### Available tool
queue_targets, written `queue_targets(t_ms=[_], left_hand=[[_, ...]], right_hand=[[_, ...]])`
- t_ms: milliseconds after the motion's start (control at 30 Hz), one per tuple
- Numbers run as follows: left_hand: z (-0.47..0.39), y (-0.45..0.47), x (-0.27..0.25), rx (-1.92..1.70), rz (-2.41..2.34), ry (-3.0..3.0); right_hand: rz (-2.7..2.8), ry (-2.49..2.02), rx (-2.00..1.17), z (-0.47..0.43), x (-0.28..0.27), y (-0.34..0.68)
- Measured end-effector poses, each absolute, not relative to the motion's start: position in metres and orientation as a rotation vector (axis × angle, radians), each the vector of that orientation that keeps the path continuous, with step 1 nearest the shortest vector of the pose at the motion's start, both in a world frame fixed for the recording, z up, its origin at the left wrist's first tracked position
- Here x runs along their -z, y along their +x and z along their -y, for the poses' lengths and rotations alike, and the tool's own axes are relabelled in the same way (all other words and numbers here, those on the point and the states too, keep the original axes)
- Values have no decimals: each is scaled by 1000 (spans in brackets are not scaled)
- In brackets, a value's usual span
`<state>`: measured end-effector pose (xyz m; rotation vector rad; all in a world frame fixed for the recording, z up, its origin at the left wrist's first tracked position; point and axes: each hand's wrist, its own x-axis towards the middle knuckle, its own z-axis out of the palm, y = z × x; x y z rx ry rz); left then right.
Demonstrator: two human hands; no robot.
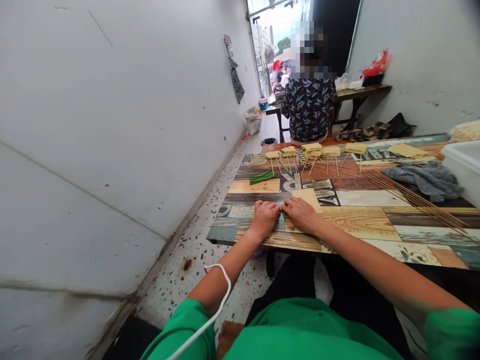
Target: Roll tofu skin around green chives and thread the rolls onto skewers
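Observation:
My left hand and my right hand meet near the table's front edge, fingers curled and fingertips pressed down close together. A small pale bit shows between them; the rest of what they pinch is hidden. A thin pale-yellow sheet, which looks like tofu skin, lies partly under my right hand. Beyond my left hand lies a bundle of cut green stalks, like chives. Farther back, several pale-yellow rolls rest on the table with thin wooden sticks through them.
Long thin skewers lie at the right of the wood-patterned table, beside a grey cloth and a white tub. Another sheet lies at the back. A person in a patterned shirt sits beyond. A wall stands left.

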<state>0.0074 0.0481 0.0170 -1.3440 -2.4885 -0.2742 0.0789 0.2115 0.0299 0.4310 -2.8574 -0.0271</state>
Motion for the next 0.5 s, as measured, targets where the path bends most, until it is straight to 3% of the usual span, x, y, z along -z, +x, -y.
queue_targets(t_ms=[500], left_hand=[[-54,-10,-9,324,2395,-1388]], right_hand=[[2882,119,-9,-210,-54,102]])
